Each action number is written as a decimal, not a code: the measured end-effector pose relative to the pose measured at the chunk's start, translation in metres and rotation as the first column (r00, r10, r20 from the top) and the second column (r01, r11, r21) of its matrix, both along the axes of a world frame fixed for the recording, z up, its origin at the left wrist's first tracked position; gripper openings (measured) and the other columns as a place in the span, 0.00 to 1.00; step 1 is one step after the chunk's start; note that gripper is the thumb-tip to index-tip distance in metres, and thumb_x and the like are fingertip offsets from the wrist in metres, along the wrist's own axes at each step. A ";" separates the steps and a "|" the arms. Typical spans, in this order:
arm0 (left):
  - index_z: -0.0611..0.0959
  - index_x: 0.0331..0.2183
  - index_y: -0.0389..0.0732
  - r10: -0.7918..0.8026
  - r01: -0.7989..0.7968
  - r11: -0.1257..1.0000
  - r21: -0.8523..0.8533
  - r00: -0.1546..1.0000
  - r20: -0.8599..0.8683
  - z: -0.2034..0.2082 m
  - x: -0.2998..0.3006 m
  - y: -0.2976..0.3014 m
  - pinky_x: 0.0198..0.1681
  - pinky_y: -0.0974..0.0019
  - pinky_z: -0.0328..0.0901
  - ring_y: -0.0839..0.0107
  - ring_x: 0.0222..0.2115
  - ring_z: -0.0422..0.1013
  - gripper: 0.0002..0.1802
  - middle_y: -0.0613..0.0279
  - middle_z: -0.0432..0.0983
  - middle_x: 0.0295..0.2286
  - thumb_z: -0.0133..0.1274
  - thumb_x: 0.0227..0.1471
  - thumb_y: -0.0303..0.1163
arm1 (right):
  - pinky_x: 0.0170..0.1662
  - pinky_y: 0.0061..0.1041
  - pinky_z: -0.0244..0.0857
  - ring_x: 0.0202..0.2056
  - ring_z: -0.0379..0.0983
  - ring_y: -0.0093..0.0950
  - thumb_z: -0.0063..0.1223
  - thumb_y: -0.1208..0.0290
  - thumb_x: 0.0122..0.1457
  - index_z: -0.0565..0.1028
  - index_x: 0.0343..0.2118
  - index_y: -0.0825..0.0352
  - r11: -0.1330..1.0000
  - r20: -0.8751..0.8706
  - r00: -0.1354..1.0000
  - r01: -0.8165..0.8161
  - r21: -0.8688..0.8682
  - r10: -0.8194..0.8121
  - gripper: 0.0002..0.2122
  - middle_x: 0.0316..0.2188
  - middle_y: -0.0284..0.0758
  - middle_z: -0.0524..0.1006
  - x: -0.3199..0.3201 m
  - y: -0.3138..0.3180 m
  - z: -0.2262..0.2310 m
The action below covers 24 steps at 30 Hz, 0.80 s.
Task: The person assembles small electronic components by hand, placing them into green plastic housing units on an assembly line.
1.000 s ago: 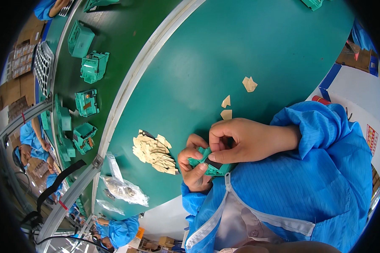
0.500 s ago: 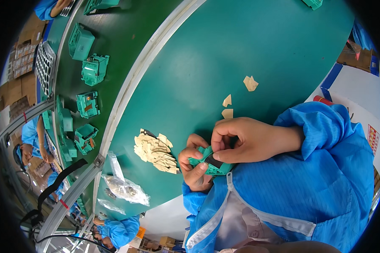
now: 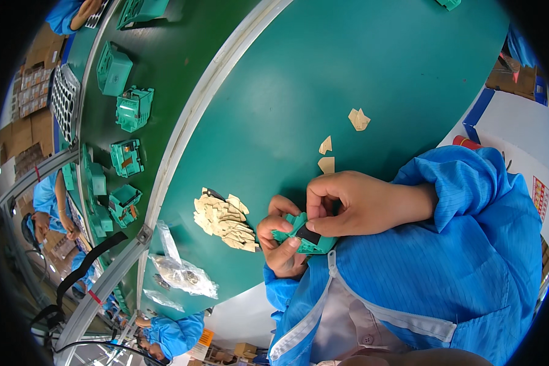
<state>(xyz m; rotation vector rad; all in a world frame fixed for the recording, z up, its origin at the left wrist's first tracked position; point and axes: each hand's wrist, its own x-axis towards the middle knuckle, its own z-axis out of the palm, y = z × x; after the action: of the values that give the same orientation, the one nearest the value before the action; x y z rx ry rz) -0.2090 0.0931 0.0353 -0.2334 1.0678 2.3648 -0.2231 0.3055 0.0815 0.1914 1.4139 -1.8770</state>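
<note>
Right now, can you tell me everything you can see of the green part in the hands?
The green part is angular and looks like hard plastic, with a black patch on its visible face. It sits tilted near the front of the blue jacket; whether they touch is unclear. The left hand grips its left end, and the right hand has its thumb at the patch. Fingers hide some of it.

A bright blue jacket [image 3: 421,262], finely striped with darker lines, has a gathered right sleeve [image 3: 460,180] and pale zip band [image 3: 430,328] edging its open front; beneath, a pinkish shirt [image 3: 341,317] shows a round button [image 3: 367,340].
</note>
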 end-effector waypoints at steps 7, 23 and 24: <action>0.80 0.32 0.44 -0.010 0.009 1.000 -0.005 1.000 -0.014 0.002 0.000 -0.001 0.44 0.58 0.72 0.59 0.35 0.73 0.10 0.53 0.66 0.37 0.61 0.42 0.26 | 0.29 0.18 0.66 0.29 0.71 0.16 0.59 0.70 0.58 0.74 0.32 0.69 1.000 -0.014 1.000 -0.003 0.002 0.003 0.08 0.27 0.30 0.75 -0.002 0.000 0.002; 0.80 0.34 0.44 0.066 -0.065 0.993 0.099 0.998 -0.008 -0.001 -0.001 0.003 0.40 0.62 0.73 0.65 0.35 0.71 0.11 0.53 0.65 0.37 0.60 0.43 0.27 | 0.31 0.18 0.65 0.30 0.70 0.17 0.55 0.62 0.64 0.72 0.36 0.71 0.973 0.255 0.966 0.103 -0.207 -0.048 0.13 0.30 0.31 0.72 0.004 0.002 -0.008; 0.81 0.33 0.43 0.079 -0.078 0.989 0.122 0.997 -0.005 -0.001 -0.002 0.002 0.40 0.65 0.72 0.66 0.35 0.70 0.11 0.52 0.65 0.38 0.60 0.42 0.26 | 0.30 0.18 0.64 0.29 0.70 0.17 0.52 0.61 0.65 0.73 0.35 0.69 0.960 0.297 0.954 0.127 -0.248 -0.050 0.13 0.29 0.31 0.72 0.006 0.002 -0.009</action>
<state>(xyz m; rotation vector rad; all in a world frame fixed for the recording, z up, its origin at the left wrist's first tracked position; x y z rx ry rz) -0.2107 0.0954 0.0346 -0.2227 0.9300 2.4938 -0.2174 0.3072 0.0724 0.3855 0.9621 -1.9966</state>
